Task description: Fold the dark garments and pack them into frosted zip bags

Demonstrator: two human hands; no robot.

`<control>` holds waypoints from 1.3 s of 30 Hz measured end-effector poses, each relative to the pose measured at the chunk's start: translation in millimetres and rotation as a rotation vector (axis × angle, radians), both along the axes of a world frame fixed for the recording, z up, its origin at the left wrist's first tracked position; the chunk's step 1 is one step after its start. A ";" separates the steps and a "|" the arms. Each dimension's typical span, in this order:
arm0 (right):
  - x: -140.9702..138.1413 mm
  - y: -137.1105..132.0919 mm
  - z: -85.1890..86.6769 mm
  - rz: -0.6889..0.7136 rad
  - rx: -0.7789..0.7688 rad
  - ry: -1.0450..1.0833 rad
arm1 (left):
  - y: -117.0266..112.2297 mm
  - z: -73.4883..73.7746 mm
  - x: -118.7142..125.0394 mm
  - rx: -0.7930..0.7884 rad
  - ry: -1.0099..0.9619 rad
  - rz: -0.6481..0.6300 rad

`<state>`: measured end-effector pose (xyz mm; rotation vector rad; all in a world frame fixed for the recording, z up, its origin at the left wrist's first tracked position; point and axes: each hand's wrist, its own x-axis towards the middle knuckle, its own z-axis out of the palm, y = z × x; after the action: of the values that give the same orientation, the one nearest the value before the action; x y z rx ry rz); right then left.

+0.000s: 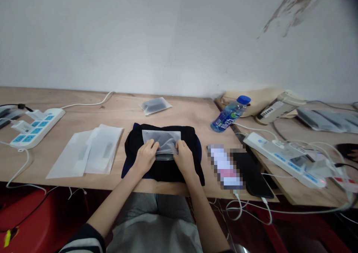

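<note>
A dark folded cloth [165, 167] lies on the wooden table [117, 115] right in front of me. On top of it rests a small translucent plastic bag [162, 139] with something dark inside. My left hand [145, 156] grips the bag's near left edge. My right hand [183, 156] pinches its near right edge. Both hands rest on the cloth.
Flat white plastic bags [86, 150] lie to the left, and a white power strip [36, 128] further left. Another filled bag [155, 105] sits near the wall. To the right are a blue-capped water bottle [231, 115], a black phone [251, 174], a second power strip [285, 158] and cables.
</note>
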<state>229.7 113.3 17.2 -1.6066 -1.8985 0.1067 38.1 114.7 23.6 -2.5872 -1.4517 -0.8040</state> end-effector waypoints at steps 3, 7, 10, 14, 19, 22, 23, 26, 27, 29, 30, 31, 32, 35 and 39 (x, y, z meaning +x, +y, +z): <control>10.9 -7.0 4.4 0.088 -0.032 0.052 | 1.0 -2.3 -1.6 0.020 -0.016 0.009; 38.7 -26.8 16.9 0.210 -0.131 0.111 | -1.6 -1.3 -7.3 0.035 -0.041 0.016; 52.5 -36.4 20.4 0.201 -0.172 0.131 | -3.6 -3.3 -8.8 0.062 -0.062 0.044; 53.7 -37.6 15.1 0.180 -0.144 0.107 | -4.6 -9.6 -6.0 0.097 -0.096 0.052; 44.0 -41.2 14.3 0.118 -0.065 0.063 | -9.0 -8.5 -3.3 0.170 -0.134 0.067; 37.5 -45.7 18.3 0.123 0.002 0.039 | -19.4 -2.8 -2.1 0.233 -0.159 0.105; 35.4 -47.1 19.6 0.124 0.027 0.030 | -24.3 -1.2 -1.0 0.248 -0.178 0.111; 29.1 -51.0 22.7 0.118 0.095 0.013 | -40.6 0.9 5.3 0.238 -0.249 0.053; 27.1 -52.2 23.5 0.118 0.112 0.013 | -45.5 0.7 8.5 0.215 -0.266 0.016; 23.0 -54.3 24.7 0.127 0.135 0.021 | -52.7 -0.4 16.1 0.159 -0.279 -0.033; 21.0 -55.3 24.9 0.133 0.139 0.026 | -54.8 -1.1 20.0 0.129 -0.272 -0.038; 19.0 -56.1 24.8 0.140 0.140 0.031 | -55.9 -1.7 23.8 0.101 -0.261 -0.032; 17.1 -56.7 24.3 0.147 0.137 0.035 | -56.3 -2.3 27.4 0.078 -0.249 -0.021; 11.2 -57.7 21.6 0.169 0.118 0.057 | -55.0 -3.4 35.3 0.037 -0.238 0.001; 3.8 -58.0 18.8 0.189 0.118 0.088 | -52.1 -6.2 39.1 0.030 -0.244 -0.012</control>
<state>233.5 55.3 35.9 -1.3218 -1.9475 0.1400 77.1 62.6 17.4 -2.5510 -1.4684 -1.1684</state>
